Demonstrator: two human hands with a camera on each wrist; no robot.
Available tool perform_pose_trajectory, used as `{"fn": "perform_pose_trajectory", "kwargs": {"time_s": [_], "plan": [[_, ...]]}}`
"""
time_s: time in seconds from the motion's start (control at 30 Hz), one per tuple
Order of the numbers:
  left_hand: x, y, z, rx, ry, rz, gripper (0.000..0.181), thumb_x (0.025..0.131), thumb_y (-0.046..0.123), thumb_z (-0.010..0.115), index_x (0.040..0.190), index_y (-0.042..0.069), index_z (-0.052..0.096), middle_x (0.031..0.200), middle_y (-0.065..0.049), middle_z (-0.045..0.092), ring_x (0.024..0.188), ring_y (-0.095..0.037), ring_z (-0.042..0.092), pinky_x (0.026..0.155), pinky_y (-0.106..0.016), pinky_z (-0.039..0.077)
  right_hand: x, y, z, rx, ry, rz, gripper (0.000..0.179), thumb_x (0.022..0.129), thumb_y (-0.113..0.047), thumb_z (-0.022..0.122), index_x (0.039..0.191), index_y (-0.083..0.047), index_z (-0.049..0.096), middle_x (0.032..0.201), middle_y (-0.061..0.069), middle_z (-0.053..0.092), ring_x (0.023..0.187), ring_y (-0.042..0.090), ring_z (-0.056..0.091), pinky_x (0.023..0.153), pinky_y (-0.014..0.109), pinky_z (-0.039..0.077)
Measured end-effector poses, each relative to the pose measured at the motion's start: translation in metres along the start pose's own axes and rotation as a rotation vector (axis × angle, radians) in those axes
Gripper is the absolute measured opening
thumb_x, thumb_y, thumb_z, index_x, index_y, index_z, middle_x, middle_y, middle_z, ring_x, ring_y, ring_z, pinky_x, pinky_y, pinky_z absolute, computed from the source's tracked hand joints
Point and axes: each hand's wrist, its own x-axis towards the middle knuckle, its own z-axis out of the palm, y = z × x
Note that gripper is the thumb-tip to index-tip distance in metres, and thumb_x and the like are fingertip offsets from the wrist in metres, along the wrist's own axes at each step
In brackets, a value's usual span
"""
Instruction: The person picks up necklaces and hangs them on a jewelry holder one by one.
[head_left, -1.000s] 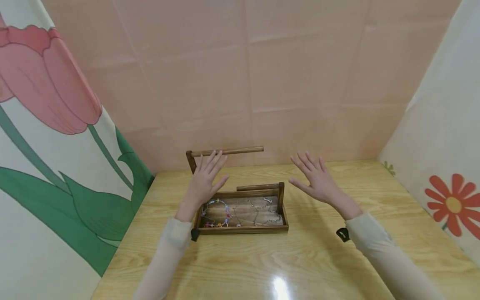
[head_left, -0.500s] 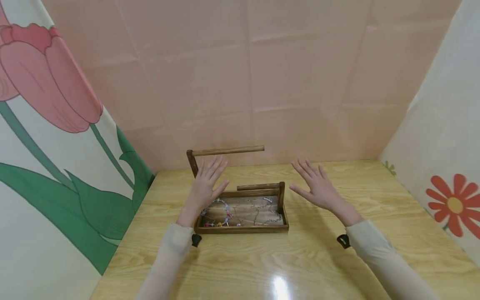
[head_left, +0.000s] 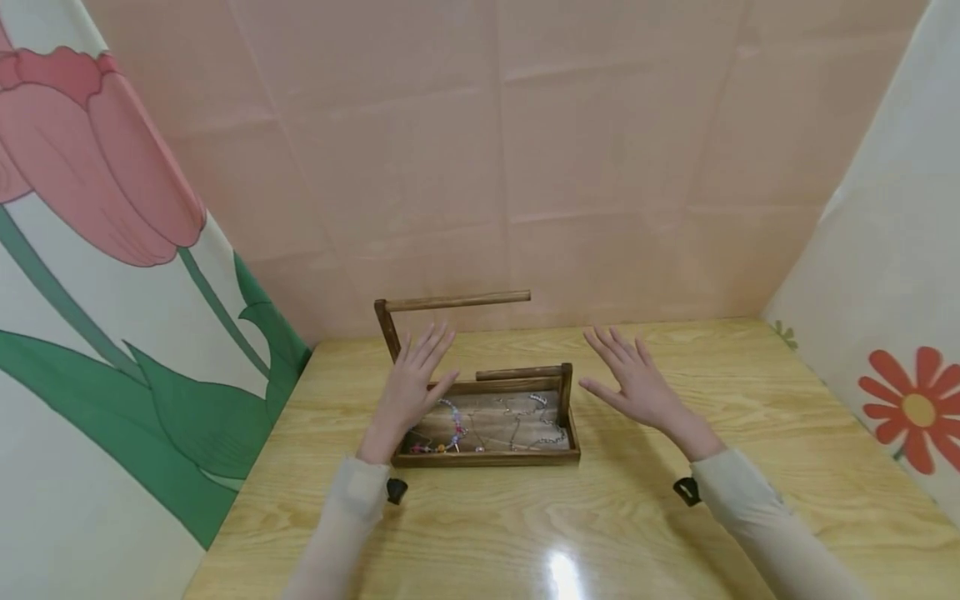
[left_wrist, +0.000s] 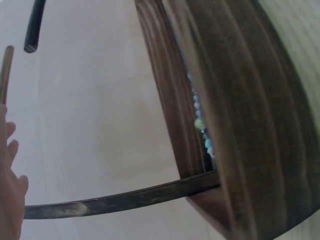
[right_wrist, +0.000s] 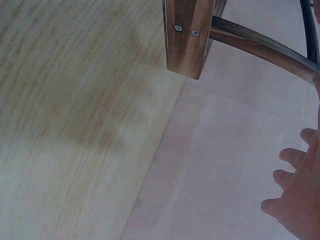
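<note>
A dark wooden jewelry stand (head_left: 487, 457) with a shallow tray base and two arms at different heights stands on the table. Inside its tray lie a colorful beaded bracelet (head_left: 457, 425) at the left and thin silver chains (head_left: 551, 435) toward the right. My left hand (head_left: 411, 385) hovers over the tray's left end, fingers spread and holding nothing; it hides part of the bracelet. To the right of the stand, my right hand (head_left: 636, 385) is held in the air with fingers extended, also holding nothing. Beads (left_wrist: 199, 122) show behind the tray wall in the left wrist view.
The upper bar (head_left: 457, 301) rises at the back left of the stand, and the lower bar (head_left: 521, 373) stands at the right. A pink backdrop (head_left: 480, 167) closes off the rear of the wooden table (head_left: 480, 533). Flower-printed sheets hang at both sides.
My left hand has drawn slightly back toward me, off the upper bar in the head view, and covers more of the bracelet. My right hand has shifted only a little. The stand stays put.
</note>
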Motion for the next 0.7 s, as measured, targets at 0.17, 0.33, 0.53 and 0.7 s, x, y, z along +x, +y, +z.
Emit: {"fn": "perform_pose_trajectory", "kwargs": {"time_s": [0.17, 0.33, 0.53, 0.7], "plan": [[-0.006, 0.002, 0.005, -0.005, -0.013, -0.022, 0.062, 0.097, 0.05, 0.035, 0.145, 0.012, 0.03, 0.153, -0.002, 0.021, 0.142, -0.019, 0.015, 0.116, -0.05, 0.009, -0.003, 0.0, 0.005, 0.004, -0.009, 0.005, 0.078, 0.088, -0.047, 0.057, 0.149, -0.02, 0.018, 0.154, 0.011, 0.018, 0.142, 0.031, 0.009, 0.113, 0.056, -0.002], [-0.01, 0.003, 0.01, -0.015, -0.012, -0.032, 0.06, 0.097, 0.05, 0.035, 0.145, 0.013, 0.031, 0.153, -0.002, 0.021, 0.142, -0.019, 0.016, 0.114, -0.053, 0.012, -0.008, 0.0, 0.008, 0.013, -0.004, 0.005, 0.078, 0.088, -0.047, 0.058, 0.149, -0.023, 0.017, 0.154, 0.011, 0.019, 0.142, 0.031, 0.009, 0.113, 0.057, 0.0], [-0.013, 0.007, 0.012, -0.034, -0.04, -0.064, 0.06, 0.097, 0.048, 0.038, 0.147, 0.018, 0.025, 0.154, -0.001, 0.02, 0.142, -0.019, 0.016, 0.115, -0.052, 0.01, -0.011, 0.0, 0.012, 0.01, -0.001, 0.007, 0.077, 0.088, -0.047, 0.058, 0.149, -0.023, 0.018, 0.154, 0.009, 0.018, 0.142, 0.031, 0.009, 0.113, 0.057, 0.0], [-0.016, 0.009, 0.015, -0.015, -0.048, -0.066, 0.061, 0.096, 0.046, 0.041, 0.148, 0.02, 0.022, 0.153, -0.002, 0.023, 0.139, -0.026, 0.024, 0.114, -0.052, 0.013, -0.013, 0.001, 0.016, 0.024, -0.006, 0.01, 0.078, 0.088, -0.046, 0.058, 0.149, -0.025, 0.015, 0.155, 0.007, 0.015, 0.143, 0.03, 0.007, 0.114, 0.055, -0.002]]}}
